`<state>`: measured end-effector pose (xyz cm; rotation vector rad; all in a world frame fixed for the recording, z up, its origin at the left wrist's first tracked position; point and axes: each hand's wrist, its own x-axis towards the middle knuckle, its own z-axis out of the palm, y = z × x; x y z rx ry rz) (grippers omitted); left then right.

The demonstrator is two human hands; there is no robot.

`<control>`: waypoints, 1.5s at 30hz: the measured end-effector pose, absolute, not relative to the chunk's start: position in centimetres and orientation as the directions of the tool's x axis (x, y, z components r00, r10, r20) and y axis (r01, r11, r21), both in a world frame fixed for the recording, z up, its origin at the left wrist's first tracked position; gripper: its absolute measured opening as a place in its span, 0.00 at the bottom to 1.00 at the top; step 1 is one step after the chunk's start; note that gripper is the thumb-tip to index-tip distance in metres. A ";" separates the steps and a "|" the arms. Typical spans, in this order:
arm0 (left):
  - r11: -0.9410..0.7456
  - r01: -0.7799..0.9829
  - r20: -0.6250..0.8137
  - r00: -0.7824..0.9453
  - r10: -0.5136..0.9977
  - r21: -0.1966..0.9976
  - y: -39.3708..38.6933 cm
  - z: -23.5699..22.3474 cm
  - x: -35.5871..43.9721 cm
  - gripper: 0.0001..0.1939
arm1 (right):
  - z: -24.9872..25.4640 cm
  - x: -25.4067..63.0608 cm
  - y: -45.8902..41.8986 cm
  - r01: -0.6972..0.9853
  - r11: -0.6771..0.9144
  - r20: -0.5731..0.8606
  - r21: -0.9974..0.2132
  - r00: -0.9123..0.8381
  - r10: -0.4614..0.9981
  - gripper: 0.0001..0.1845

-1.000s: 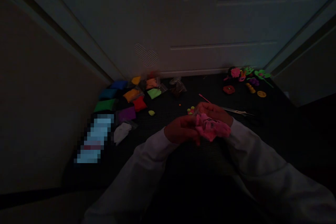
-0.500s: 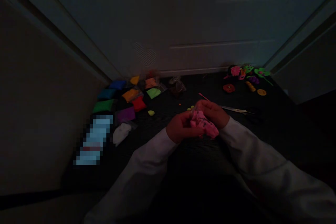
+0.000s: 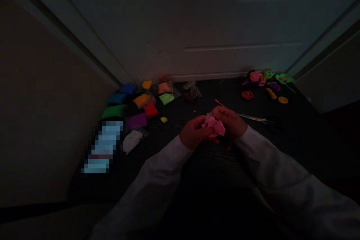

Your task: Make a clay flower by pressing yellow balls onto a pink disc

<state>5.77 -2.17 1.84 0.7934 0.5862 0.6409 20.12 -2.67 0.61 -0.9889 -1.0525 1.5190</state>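
A bag of pink modelling clay (image 3: 215,127) is held between my two hands above the dark table. My left hand (image 3: 192,133) is closed on its left side, thumb along the front. On the other side my right hand (image 3: 230,122) grips the bag near its upper edge, fingers curled. Dim light hides exactly how the fingertips meet the clear plastic. Just beyond the right hand lie a thin pink stick (image 3: 219,103) and scissors (image 3: 254,118) with dark handles. A small yellow-green clay piece (image 3: 164,120) sits to the left of the hands.
Bags of coloured clay, among them green (image 3: 113,111), red (image 3: 151,110), purple (image 3: 137,121) and white (image 3: 132,141), lie at the left beside a lit, blurred screen (image 3: 104,148). Finished clay pieces, such as a pink flower (image 3: 255,76), stand at the back right. A pale door (image 3: 174,15) rises behind.
The pink bag has been turned and bunched up between the hands, so less of it sticks out at the lower right. The view has shifted slightly.
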 end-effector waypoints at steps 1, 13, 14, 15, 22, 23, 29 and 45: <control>0.540 -0.292 -0.242 0.661 0.710 0.790 -2.2 1.9 5.7 0.21 | 0.6 20.1 -2.7 -0.273 -0.118 -0.074 -0.955 -0.165 0.984 0.15; 0.134 -0.092 -0.030 0.704 0.709 0.987 -1.4 1.6 4.7 0.16 | 2.1 20.5 -3.8 -0.224 -0.098 -0.046 -0.970 -0.223 0.974 0.14; 0.114 -0.081 -0.027 0.688 0.725 0.990 -1.4 1.7 4.7 0.16 | 2.2 20.5 -3.9 -0.219 -0.084 -0.035 -0.972 -0.219 0.975 0.14; 0.114 -0.073 -0.035 0.677 0.735 0.991 -1.4 1.7 4.7 0.17 | 2.3 20.5 -4.0 -0.211 -0.065 -0.019 -0.975 -0.213 0.977 0.14; 0.499 0.050 -0.291 0.861 0.417 0.865 -1.8 1.9 4.6 0.19 | 2.9 20.5 -4.4 -0.061 0.045 0.059 -0.997 -0.238 0.969 0.14; 0.495 0.068 -0.286 0.880 0.379 0.866 -1.8 1.9 4.6 0.19 | 3.0 20.4 -4.4 -0.049 0.043 0.054 -0.998 -0.245 0.968 0.14; 0.462 0.159 -0.267 0.947 0.177 0.872 -1.7 1.0 4.2 0.18 | 3.1 19.8 -4.7 0.019 0.003 -0.003 -1.000 -0.341 0.940 0.16; 0.278 0.218 -0.234 0.972 0.025 0.936 -2.5 2.7 4.5 0.23 | 2.6 18.8 -5.3 -0.034 -0.060 -0.038 -0.998 -0.458 0.888 0.16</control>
